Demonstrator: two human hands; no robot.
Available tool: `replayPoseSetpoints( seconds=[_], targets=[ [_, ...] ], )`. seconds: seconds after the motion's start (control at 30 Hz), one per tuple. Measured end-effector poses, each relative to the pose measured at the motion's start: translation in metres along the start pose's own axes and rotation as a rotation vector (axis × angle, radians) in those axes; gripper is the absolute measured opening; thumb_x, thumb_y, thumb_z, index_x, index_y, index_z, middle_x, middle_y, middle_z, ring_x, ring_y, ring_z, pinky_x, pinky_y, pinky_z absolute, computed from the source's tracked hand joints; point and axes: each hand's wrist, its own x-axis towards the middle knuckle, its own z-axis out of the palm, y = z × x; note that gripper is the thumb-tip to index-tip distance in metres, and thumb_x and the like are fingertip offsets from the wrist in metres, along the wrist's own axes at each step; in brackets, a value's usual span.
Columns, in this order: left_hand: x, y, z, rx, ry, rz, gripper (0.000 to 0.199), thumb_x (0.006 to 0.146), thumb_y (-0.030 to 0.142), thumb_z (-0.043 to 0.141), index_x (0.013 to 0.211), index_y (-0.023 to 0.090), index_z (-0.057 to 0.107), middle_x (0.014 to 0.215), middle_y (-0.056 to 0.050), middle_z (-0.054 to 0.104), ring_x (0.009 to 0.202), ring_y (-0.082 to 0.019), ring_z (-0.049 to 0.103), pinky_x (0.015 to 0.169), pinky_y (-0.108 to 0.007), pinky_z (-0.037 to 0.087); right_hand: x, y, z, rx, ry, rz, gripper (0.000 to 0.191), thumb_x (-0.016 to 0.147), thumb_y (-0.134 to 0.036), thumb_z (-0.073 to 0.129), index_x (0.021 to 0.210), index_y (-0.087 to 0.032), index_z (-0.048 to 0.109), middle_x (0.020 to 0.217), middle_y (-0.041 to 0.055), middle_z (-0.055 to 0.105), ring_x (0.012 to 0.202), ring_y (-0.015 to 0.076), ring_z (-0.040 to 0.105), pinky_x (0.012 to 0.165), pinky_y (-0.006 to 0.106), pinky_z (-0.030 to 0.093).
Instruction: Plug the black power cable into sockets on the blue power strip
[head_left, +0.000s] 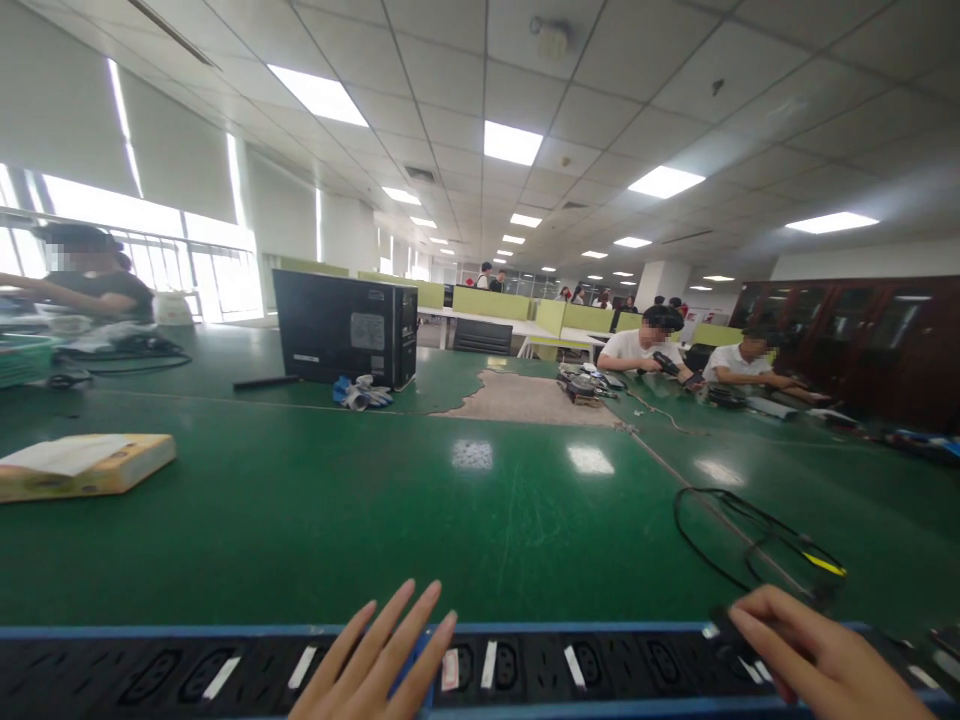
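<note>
Along the near table edge runs a long black power strip (544, 672) with blue edges, several sockets and white labels. My left hand (386, 660) lies over its middle, fingers stretched out and apart, holding nothing. At the right part of the strip my right hand (814, 645) pinches a black plug (726, 634) between thumb and fingers. Whether its prongs sit in a socket is hidden. Just beyond that hand, a black cable (697, 545) with a yellow tag (825, 565) lies in loose loops on the green table (375, 520).
A yellow tissue pack (90, 465) lies at left. Farther back are a black computer case (337, 330), gloves (362, 392) and a bare patch (517, 398) in the green surface. Electronic parts (589, 382) lie at back right, near two seated people. Another person sits at far left.
</note>
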Motion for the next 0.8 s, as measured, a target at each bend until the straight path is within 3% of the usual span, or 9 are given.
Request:
replayPoseSetpoints(
  seconds=[0.1,0.17,0.3,0.43,0.7,0.8],
  targets=[
    [-0.003,0.006,-0.004,-0.119,-0.152,-0.035,0.069,0.085,0.063,0.05,0.146,0.035,0.034,0.143,-0.001,0.05,0.124,-0.024,0.053,0.102,-0.032,0.04,0.003,-0.044,0.02,-0.018,-0.028,0.03,0.045,0.088,-0.062,0.037,0.078,-0.025,0.063,0.059,-0.0013,0.061,0.057,0.0175,0.057,0.053,0.025,0.041],
    [-0.004,0.009,-0.006,-0.161,-0.185,-0.056,0.07,0.087,0.061,0.049,0.148,0.034,0.031,0.145,-0.002,0.048,0.126,-0.025,0.052,0.104,-0.035,0.039,0.007,-0.052,0.023,-0.079,-0.014,0.068,0.041,0.088,-0.058,0.041,0.077,-0.025,0.062,0.057,-0.0014,0.062,0.056,0.0177,0.058,0.053,0.026,0.039],
    [-0.001,0.011,-0.011,-0.145,-0.213,-0.067,0.065,0.089,0.06,0.047,0.146,0.033,0.033,0.146,-0.002,0.046,0.127,-0.026,0.05,0.105,-0.04,0.036,0.006,-0.03,0.012,-0.157,0.049,0.16,0.04,0.086,-0.056,0.042,0.073,-0.024,0.063,0.054,-0.0013,0.062,0.054,0.0179,0.058,0.055,0.028,0.038],
    [0.004,0.011,-0.012,-0.133,-0.194,-0.054,0.063,0.089,0.059,0.048,0.144,0.031,0.038,0.144,-0.004,0.05,0.124,-0.027,0.053,0.103,-0.042,0.036,-0.003,-0.008,0.004,-0.195,0.031,0.18,0.041,0.086,-0.056,0.041,0.069,-0.024,0.06,0.054,-0.0017,0.063,0.057,0.0183,0.06,0.057,0.028,0.039],
    [0.001,0.011,-0.009,-0.185,-0.202,-0.095,0.063,0.088,0.06,0.049,0.144,0.034,0.039,0.144,-0.003,0.05,0.125,-0.027,0.052,0.105,-0.044,0.035,0.002,-0.021,0.008,-0.223,-0.012,0.168,0.038,0.089,-0.052,0.04,0.068,-0.024,0.056,0.056,-0.0014,0.063,0.059,0.0185,0.061,0.057,0.027,0.038],
    [-0.001,0.011,-0.008,-0.212,-0.211,-0.114,0.064,0.087,0.059,0.05,0.145,0.036,0.036,0.144,-0.002,0.049,0.126,-0.026,0.052,0.107,-0.041,0.035,0.004,-0.028,0.012,-0.354,-0.011,0.181,0.035,0.09,-0.048,0.04,0.07,-0.024,0.056,0.066,0.0015,0.068,0.067,0.021,0.064,0.058,0.028,0.036]
  ],
)
